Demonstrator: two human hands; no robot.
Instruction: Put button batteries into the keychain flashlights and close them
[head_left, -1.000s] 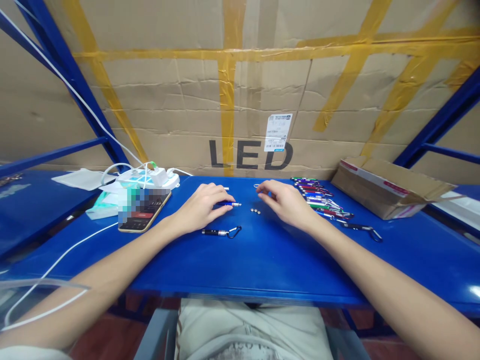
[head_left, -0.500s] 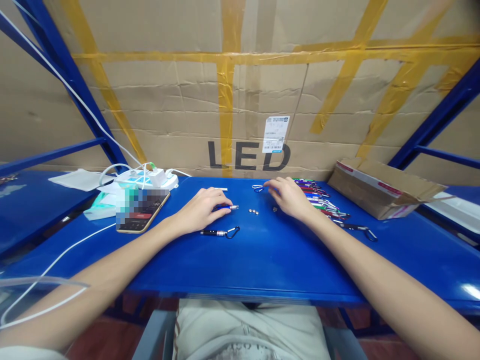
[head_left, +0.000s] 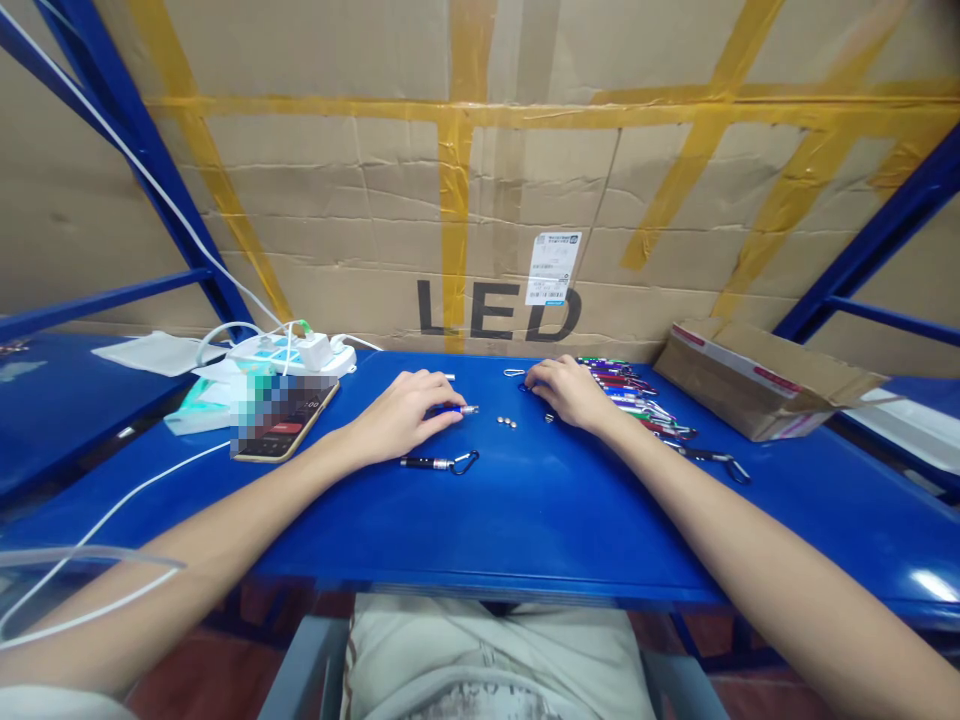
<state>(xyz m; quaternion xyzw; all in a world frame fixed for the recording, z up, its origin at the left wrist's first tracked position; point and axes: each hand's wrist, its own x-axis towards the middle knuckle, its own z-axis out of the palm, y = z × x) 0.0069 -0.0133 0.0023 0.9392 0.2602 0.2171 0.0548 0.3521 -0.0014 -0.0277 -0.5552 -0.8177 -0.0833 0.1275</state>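
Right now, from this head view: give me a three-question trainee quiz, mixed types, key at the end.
1. Multiple choice: what does the left hand hold? A) a cup B) a blue pen C) a pair of scissors

2. True or false: the phone lies on the right half of the table.

3. Fill in the missing word: on the near side of the left hand lies a ___ pen with a clip at one end.

Key:
1. B, a blue pen; its tip shows past the fingers.
2. False; the phone lies on the left part of the table.
3. Black.
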